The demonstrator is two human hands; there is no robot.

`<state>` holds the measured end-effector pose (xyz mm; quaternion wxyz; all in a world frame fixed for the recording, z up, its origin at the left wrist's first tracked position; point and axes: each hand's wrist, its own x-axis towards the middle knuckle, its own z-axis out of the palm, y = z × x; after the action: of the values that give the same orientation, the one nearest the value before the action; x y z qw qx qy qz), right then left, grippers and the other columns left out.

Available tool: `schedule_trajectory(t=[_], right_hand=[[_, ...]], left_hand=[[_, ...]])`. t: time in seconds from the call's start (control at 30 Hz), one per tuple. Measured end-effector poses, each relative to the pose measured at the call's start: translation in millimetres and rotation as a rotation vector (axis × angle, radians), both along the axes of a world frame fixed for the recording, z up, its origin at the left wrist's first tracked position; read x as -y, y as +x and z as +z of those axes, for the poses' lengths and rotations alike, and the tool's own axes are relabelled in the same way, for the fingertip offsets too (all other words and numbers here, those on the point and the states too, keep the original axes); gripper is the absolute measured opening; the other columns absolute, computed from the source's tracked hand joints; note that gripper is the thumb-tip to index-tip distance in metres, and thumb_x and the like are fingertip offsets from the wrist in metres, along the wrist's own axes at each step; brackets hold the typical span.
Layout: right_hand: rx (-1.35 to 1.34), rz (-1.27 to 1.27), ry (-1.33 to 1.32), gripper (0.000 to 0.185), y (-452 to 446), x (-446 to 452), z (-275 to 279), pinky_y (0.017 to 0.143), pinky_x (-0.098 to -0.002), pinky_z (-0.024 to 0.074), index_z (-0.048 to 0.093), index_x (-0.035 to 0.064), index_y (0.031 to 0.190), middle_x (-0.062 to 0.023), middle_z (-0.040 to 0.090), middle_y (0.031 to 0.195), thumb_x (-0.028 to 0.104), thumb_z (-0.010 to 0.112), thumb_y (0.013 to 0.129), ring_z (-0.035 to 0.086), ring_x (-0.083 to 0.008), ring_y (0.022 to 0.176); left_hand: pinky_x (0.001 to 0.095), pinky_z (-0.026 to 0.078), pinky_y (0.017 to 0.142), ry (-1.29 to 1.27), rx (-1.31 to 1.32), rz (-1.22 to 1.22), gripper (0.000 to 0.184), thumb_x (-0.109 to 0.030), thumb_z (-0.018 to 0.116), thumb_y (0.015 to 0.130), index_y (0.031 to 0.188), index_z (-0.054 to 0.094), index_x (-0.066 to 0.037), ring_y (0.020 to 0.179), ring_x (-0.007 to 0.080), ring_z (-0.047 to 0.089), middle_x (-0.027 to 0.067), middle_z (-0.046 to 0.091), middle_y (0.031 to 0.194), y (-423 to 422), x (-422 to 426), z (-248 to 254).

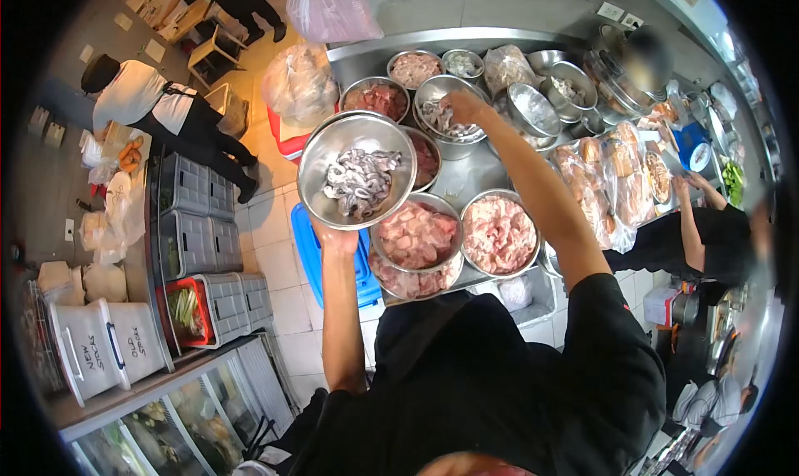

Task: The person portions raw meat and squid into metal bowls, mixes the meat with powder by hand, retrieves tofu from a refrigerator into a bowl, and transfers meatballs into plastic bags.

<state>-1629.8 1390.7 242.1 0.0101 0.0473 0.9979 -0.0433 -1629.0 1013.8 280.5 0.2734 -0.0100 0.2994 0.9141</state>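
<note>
My left hand [334, 236] grips a steel mixing bowl [312, 172] from below and holds it up, tilted toward me. Pale, dark-skinned squid pieces [362, 180] lie inside it. My right hand [466, 111] reaches into a second steel bowl [454, 150] of similar squid, its fingers curled down on the pieces and partly hidden. Around these stand bowls of raw meat: a pink one [416, 235] and another pink one [499, 235] nearest me, a dark red one [376, 101] behind the raised bowl, and a pale pink one [414, 70] at the back.
Bagged bread [624, 176] lies to the right, beside stacked steel bowls [570, 89]. A large plastic bag [300, 85] sits at the left end, above a blue lid [312, 264]. One co-worker [154, 101] stands at the left counter; another [682, 235] works at the right.
</note>
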Motion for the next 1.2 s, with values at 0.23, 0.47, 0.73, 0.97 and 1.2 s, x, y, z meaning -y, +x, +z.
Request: schedule_trajectory(t=[0.23, 0.47, 0.73, 0.97, 1.2], right_hand=[[-0.011, -0.14, -0.309, 0.024, -6, -13, 104, 0.078, -0.0349, 0.0508, 0.07, 0.008, 0.085, -0.0109, 0.067, 0.085, 0.011, 0.07, 0.061, 0.064, -0.0272, 0.083], [0.198, -0.033, -0.377, 0.047, -11, -6, 63, 0.079, -0.0372, 0.0505, 0.066, 0.0097, 0.101, -0.0135, 0.063, 0.105, 0.019, 0.077, 0.056, 0.06, -0.0289, 0.098], [0.018, 0.088, -0.181, 0.018, -19, -6, 32, 0.075, -0.0425, 0.0494, 0.069, 0.0106, 0.087, -0.0164, 0.065, 0.092, 0.019, 0.067, 0.071, 0.063, -0.0335, 0.081], [-0.287, 0.186, -0.292, 0.016, -10, -27, 118, 0.072, -0.0369, 0.0497, 0.068, 0.0092, 0.087, -0.0125, 0.067, 0.083, 0.013, 0.067, 0.072, 0.064, -0.0284, 0.078], [-0.182, 0.189, -0.611, 0.02, 26, 78, 239, 0.072, -0.0294, 0.0494, 0.068, 0.0085, 0.093, -0.005, 0.067, 0.087, 0.02, 0.069, 0.078, 0.062, -0.0163, 0.076]], left_hand=[[0.0339, 0.048, 0.087, -0.087, -0.122, 0.092, 0.039, -0.028, 0.042, 0.093, 0.123, 0.048, -0.004, 0.104, 0.0197, 0.056, 0.0079, 0.056, 0.117, 2, 12, -2], [0.0365, 0.047, 0.089, -0.03, 0.043, 0.095, 0.039, -0.029, 0.042, 0.092, 0.123, 0.048, -0.006, 0.107, 0.0209, 0.055, 0.0066, 0.055, 0.118, 2, 8, -12], [0.0341, 0.046, 0.088, -0.069, -0.008, 0.146, 0.034, -0.019, 0.04, 0.093, 0.121, 0.049, -0.002, 0.104, 0.0206, 0.055, 0.0095, 0.056, 0.117, 14, 10, -8], [0.0354, 0.046, 0.089, -0.05, 0.073, 0.092, 0.037, -0.023, 0.041, 0.091, 0.12, 0.05, -0.002, 0.105, 0.0214, 0.055, 0.0082, 0.057, 0.116, 6, 11, -24], [0.0341, 0.049, 0.082, -0.115, 0.079, 0.055, 0.031, -0.02, 0.043, 0.091, 0.115, 0.054, -0.004, 0.096, 0.02, 0.059, 0.0068, 0.06, 0.108, -11, -15, -6]])
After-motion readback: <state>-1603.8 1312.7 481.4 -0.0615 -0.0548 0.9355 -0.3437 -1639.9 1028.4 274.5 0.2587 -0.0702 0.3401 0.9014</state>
